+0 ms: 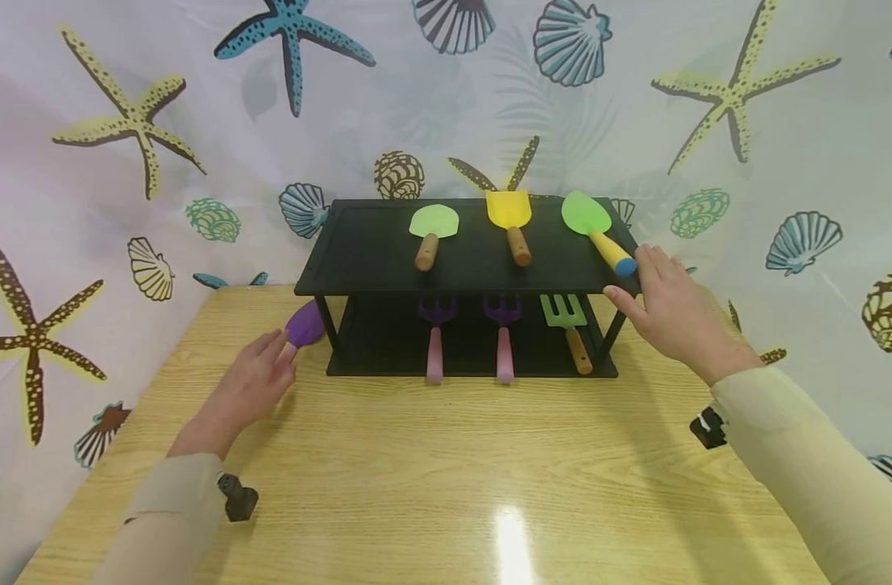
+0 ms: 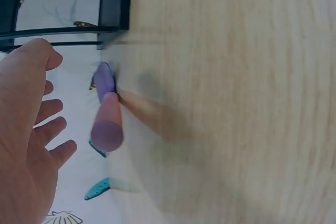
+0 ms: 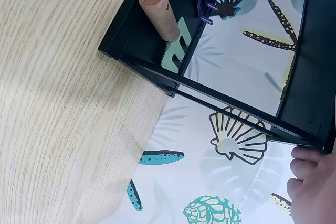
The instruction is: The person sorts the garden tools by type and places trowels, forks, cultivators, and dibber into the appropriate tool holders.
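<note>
My left hand (image 1: 254, 378) is beside a toy trowel with a purple blade (image 1: 305, 323) and a pink handle (image 2: 108, 119), left of a black two-tier rack (image 1: 373, 268). In the left wrist view its fingers are loosely bent and apart from the handle. My right hand (image 1: 673, 313) grips the upper shelf's front right corner, thumb at the front edge and fingers along the side. Near its thumb lies a green trowel (image 1: 586, 213) with a yellow, blue-tipped handle. Also on the upper shelf are a yellow shovel (image 1: 508, 210) and a pale green scoop (image 1: 434, 221), both wooden-handled.
On the lower shelf lie two purple rakes with pink handles (image 1: 435, 355) (image 1: 504, 355) and a green fork (image 1: 565, 311) with a wooden handle. The rack stands at the back of a wooden table (image 1: 431, 471). Behind hangs a curtain (image 1: 453, 106) printed with shells and starfish.
</note>
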`<act>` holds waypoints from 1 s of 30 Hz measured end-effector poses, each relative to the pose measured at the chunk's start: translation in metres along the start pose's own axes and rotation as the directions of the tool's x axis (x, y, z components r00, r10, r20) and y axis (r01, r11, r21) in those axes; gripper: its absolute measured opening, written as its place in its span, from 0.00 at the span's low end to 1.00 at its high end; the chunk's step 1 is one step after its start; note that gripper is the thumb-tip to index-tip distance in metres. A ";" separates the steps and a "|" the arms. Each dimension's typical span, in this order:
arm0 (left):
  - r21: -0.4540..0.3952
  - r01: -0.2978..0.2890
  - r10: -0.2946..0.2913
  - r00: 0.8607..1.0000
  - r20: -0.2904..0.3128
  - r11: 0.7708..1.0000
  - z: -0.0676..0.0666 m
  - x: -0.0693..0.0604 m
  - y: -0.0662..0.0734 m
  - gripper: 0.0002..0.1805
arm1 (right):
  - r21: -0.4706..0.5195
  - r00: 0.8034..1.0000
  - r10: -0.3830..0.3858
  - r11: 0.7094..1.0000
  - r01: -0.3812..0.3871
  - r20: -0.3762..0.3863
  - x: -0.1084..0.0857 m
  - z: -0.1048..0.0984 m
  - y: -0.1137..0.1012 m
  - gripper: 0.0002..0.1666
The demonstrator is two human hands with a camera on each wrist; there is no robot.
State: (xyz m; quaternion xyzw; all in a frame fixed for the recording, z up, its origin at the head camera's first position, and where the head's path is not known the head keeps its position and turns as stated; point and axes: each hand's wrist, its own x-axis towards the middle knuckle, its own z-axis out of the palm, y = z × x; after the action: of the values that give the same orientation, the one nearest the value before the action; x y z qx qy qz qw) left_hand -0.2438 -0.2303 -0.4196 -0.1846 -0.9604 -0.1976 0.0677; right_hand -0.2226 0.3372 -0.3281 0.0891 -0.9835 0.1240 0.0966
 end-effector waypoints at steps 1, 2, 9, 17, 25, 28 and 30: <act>-0.004 -0.004 0.004 1.000 0.015 1.000 0.003 0.001 -0.003 0.31 | -0.002 1.000 0.000 1.000 0.000 -0.001 0.000 0.000 0.000 0.52; -0.006 -0.007 0.007 0.999 0.031 1.000 0.006 0.002 -0.006 0.31 | -0.003 1.000 -0.001 1.000 0.001 -0.002 0.000 0.000 0.000 0.52; -0.018 0.005 -0.003 0.994 0.109 1.000 0.018 0.004 -0.015 0.29 | 0.002 1.000 0.006 1.000 -0.006 0.011 0.000 0.001 0.000 0.53; 0.058 -0.040 0.033 0.992 0.120 0.997 0.019 0.005 -0.017 0.25 | 0.000 1.000 -0.002 1.000 0.002 0.002 0.000 0.000 0.000 0.52; 0.097 -0.099 0.090 0.991 0.095 0.990 0.027 0.004 -0.024 0.26 | 0.002 1.000 -0.001 1.000 0.001 0.010 0.000 0.000 0.001 0.53; 0.106 -0.109 0.100 0.991 0.086 0.988 0.030 0.004 -0.025 0.27 | -0.004 1.000 0.002 1.000 -0.002 0.008 0.000 0.000 0.001 0.53; 0.108 -0.111 0.102 0.991 0.082 0.988 0.030 0.004 -0.025 0.27 | -0.011 1.000 0.008 1.000 -0.008 0.010 0.000 0.000 0.001 0.54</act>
State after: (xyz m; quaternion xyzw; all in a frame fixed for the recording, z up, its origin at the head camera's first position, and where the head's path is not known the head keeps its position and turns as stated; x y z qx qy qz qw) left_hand -0.2591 -0.2382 -0.4553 -0.2391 -0.9606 -0.1323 0.0517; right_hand -0.2226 0.3383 -0.3281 0.0850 -0.9851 0.1184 0.0918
